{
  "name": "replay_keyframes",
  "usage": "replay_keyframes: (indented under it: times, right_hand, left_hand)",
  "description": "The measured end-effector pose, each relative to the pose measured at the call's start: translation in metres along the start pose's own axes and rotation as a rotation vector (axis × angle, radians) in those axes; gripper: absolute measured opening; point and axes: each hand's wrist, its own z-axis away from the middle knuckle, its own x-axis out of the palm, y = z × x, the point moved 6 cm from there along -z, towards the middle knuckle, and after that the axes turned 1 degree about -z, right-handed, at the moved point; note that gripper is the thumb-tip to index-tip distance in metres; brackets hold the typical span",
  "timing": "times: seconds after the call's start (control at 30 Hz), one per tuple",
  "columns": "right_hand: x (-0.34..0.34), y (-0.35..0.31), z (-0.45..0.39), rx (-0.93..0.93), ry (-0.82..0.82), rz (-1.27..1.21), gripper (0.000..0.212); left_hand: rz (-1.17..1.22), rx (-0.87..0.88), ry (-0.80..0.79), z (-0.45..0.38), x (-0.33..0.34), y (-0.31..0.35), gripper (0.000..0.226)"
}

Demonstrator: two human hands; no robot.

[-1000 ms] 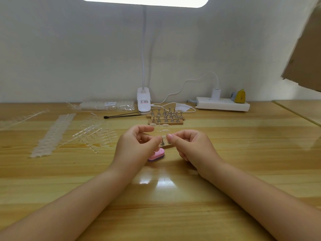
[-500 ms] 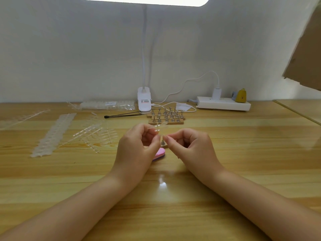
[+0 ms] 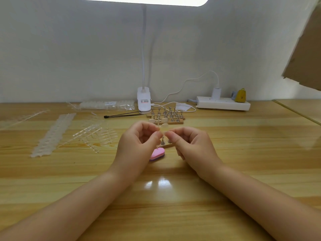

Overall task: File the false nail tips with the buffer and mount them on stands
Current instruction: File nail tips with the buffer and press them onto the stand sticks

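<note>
1. Buffer [image 3: 157, 153]: lies on the tabletop [image 3: 243, 153], half under the left hand [image 3: 137, 146]; a dropped wrist could knock it.
2. Grip: left hand and right hand [image 3: 189, 145], fingers curled, pinch a clear tip strip [image 3: 159, 126] between them; a hard twist could snap it or fling a tip.
3. Near stand [image 3: 167, 144]: just behind the hands; a bump could tip it.
4. Far stands [image 3: 166, 115]: well clear.
</note>
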Motion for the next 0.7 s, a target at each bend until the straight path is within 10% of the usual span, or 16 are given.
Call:
replay_keyframes:
  times: [0.53, 0.7]
  right_hand:
    - [0.007, 0.017, -0.006, 0.358, -0.261, -0.507, 0.014]
    - [0.004, 0.021, -0.006, 0.375, -0.206, -0.506, 0.016]
  left_hand:
    - [0.627, -0.356, -0.227, -0.007, 0.009, -0.017, 0.017]
    - [-0.016, -0.251, 0.047, -0.026, -0.029, -0.024, 0.011]
